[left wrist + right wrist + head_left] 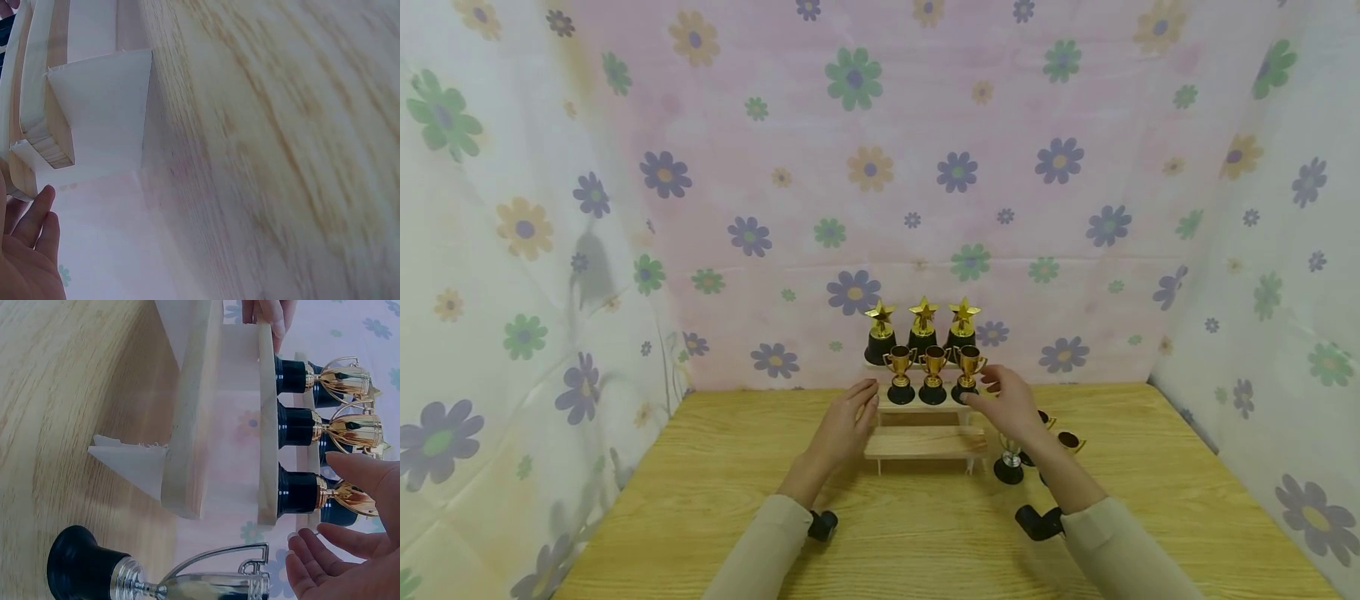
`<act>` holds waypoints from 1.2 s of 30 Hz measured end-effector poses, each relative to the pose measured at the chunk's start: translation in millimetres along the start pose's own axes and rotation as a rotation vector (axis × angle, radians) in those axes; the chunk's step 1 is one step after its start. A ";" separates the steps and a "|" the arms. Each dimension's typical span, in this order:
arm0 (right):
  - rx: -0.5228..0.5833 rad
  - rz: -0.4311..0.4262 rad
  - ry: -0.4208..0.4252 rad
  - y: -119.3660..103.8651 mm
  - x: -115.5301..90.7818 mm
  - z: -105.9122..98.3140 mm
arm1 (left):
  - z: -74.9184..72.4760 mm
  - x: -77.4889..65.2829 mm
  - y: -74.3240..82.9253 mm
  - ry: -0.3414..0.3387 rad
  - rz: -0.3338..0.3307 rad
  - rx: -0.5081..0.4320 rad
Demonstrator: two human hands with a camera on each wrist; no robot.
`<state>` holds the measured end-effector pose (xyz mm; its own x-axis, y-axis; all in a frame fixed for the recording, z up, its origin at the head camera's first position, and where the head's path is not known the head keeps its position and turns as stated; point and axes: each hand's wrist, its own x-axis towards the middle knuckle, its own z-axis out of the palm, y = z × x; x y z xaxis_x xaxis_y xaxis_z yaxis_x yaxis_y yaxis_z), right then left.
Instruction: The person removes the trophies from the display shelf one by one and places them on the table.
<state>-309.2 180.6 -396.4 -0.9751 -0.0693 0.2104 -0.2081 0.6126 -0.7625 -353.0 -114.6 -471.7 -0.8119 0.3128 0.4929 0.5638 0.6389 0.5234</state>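
Observation:
A small wooden tiered stand [925,442] with white side supports stands on the table. On its middle tier, three gold trophy cups [933,364] with black bases are lined up. Behind them are three star trophies [923,321] on the top tier. My left hand [846,425] touches the left end of the middle tier with extended fingers; its fingertips [45,199] show beside the board end. At the row's right end, my right hand [1009,406] is around the rightmost gold cup [300,492], thumb [356,469] and fingers spread apart with no clear grip.
A silver trophy cup [1009,468] stands right of the stand, with gold cups [1070,442] partly hidden behind my right forearm. Dark devices [1040,522] are at both wrists. A flowered cloth [910,167] hangs behind the table [737,475].

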 end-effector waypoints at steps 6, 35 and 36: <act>-0.021 0.009 0.010 2.7 6.7 5.0 | -0.4 -1.0 1.2 0.003 0.008 -0.008; -0.045 0.040 0.094 4.0 21.4 15.6 | 0.2 -0.9 1.6 0.023 0.016 -0.018; -0.044 0.039 0.093 4.1 20.7 15.1 | 0.4 -1.0 1.6 0.023 0.017 -0.018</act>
<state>-331.4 169.8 -404.4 -0.9708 0.0271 0.2384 -0.1646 0.6478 -0.7438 -351.3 -113.6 -471.6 -0.7983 0.3072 0.5180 0.5807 0.6205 0.5270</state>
